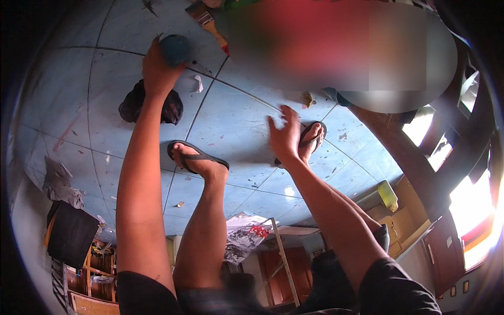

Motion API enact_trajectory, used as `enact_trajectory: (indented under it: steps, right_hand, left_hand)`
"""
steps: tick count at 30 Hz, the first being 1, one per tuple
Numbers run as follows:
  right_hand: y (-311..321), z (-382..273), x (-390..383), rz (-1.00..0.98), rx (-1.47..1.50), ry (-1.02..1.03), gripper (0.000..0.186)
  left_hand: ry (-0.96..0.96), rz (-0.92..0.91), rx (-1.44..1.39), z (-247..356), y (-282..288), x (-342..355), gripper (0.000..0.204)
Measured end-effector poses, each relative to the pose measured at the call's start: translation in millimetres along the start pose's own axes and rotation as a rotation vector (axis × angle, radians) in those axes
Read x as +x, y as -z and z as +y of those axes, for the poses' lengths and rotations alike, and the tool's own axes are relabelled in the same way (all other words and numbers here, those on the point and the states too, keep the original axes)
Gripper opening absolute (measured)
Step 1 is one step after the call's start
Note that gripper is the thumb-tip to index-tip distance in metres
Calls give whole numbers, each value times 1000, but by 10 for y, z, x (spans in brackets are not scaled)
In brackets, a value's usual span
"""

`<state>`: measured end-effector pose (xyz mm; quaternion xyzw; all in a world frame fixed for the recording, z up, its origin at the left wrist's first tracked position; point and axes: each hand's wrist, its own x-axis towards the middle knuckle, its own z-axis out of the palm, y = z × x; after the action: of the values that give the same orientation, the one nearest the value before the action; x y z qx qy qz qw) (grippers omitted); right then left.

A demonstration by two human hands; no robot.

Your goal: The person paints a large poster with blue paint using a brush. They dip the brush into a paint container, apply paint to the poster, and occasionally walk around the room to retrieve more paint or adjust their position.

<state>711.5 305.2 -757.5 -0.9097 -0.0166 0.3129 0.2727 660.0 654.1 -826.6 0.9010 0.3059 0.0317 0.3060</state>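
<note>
My left hand (159, 73) is stretched far out and closed round a dark teal, round object (176, 51). Its kind is hard to tell from above; it looks like a small tub or can. Just below that hand a crumpled black plastic bag (170, 107) lies on the floor. A paintbrush (210, 27) with a wooden handle rests to the right of the held object. Above my right foot, my right hand (286, 135) hovers with its fingers apart and nothing in them. A small yellowish scrap (308, 98) lies on the floor beyond it.
Light blue floor tiles (236, 121) carry paint specks. My feet wear black flip-flops (212, 159). A grey cloth (60, 181) lies at left. Behind are a paint-stained sheet (247, 236) and a yellow-green bottle (388, 196). The upper right is blurred out.
</note>
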Motion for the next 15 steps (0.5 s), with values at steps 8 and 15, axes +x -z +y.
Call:
enact_trajectory:
  steps: [8,15]
  right_hand:
    - [494,985,939,296,-199,-91,52]
    - [589,438,689,-6,786,-342,29]
  left_hand:
    - [157,-50,3,512,445,-1086,100]
    - [411,-99,-79,1219,1322,-2040,97]
